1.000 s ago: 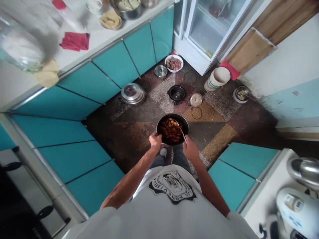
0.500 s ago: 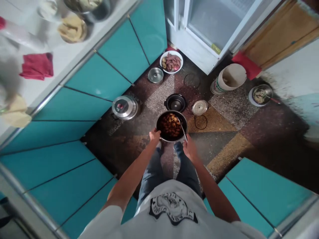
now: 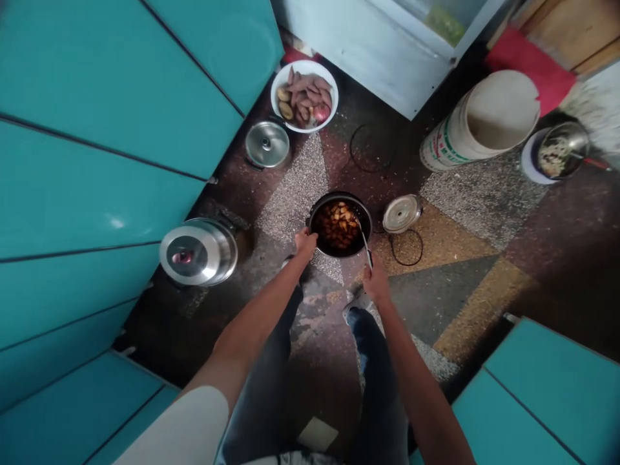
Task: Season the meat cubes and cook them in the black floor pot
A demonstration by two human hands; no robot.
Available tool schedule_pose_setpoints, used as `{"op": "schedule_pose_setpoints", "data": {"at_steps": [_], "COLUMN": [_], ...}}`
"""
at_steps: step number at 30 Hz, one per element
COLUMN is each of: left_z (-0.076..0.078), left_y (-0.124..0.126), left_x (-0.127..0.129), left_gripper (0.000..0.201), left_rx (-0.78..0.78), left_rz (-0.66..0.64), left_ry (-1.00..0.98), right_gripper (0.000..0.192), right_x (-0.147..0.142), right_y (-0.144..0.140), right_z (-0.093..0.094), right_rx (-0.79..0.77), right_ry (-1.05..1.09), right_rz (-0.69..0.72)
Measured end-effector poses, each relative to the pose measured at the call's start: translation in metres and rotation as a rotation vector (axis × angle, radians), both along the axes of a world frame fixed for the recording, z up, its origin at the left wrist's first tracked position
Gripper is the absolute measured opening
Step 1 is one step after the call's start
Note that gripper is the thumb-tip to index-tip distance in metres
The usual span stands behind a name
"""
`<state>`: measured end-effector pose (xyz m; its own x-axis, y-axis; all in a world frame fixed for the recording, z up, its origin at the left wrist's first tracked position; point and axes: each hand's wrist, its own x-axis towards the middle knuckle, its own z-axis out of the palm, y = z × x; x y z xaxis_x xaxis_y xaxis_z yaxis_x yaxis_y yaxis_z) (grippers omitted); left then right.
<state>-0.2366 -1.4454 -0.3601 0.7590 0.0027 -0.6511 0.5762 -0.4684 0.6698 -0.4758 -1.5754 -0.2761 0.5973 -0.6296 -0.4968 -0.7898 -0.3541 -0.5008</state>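
Note:
A dark round pot (image 3: 339,252) full of browned food chunks (image 3: 341,216) is held in front of me, low over the floor. My left hand (image 3: 305,243) is closed on the pot's near left side, at its rim or handle. In my right hand (image 3: 376,279) is the handle of a long metal spoon (image 3: 365,240). Its head dips into the food at the pot's right side. The black pan seen on the floor earlier is now mostly or fully hidden by the pot, and I cannot tell whether they touch.
A round lid (image 3: 402,214) and a dark ring (image 3: 407,248) lie right of the pot. Left stand a large lidded pot (image 3: 217,255) and a small lidded pot (image 3: 266,145). Beyond are a bowl of root vegetables (image 3: 277,106), a bucket (image 3: 450,139) and teal cabinets (image 3: 97,155).
My view has come lower and closer to the floor. Both hands have carried the pot forward, over the place of the black pan. The spoon stays in the food.

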Motion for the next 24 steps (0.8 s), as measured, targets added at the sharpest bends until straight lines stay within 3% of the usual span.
{"op": "schedule_pose_setpoints", "data": {"at_steps": [4,9,17,24], "left_z": [-0.044,-0.075,-0.094,-0.103], "left_y": [-0.011,-0.018,-0.023,-0.024], "left_x": [0.018,0.027,0.041,0.049], "left_gripper": [0.025,0.021,0.030,0.025], "left_rx": [0.043,0.041,0.309,0.372], "left_rz": [-0.079,-0.108,-0.387,-0.516], "left_ry": [-0.015,0.018,-0.090,-0.142], "right_gripper": [0.071,0.071,0.069,0.068], "right_x": [0.016,0.027,0.040,0.045], "right_y": [-0.001,-0.001,-0.005,-0.006], "right_z": [-0.031,-0.062,-0.081,-0.082], "right_rx": [0.011,0.000,-0.013,0.018], "right_ry": [0.005,0.004,0.078,0.129], "right_rz": [-0.058,-0.079,-0.093,-0.074]}}
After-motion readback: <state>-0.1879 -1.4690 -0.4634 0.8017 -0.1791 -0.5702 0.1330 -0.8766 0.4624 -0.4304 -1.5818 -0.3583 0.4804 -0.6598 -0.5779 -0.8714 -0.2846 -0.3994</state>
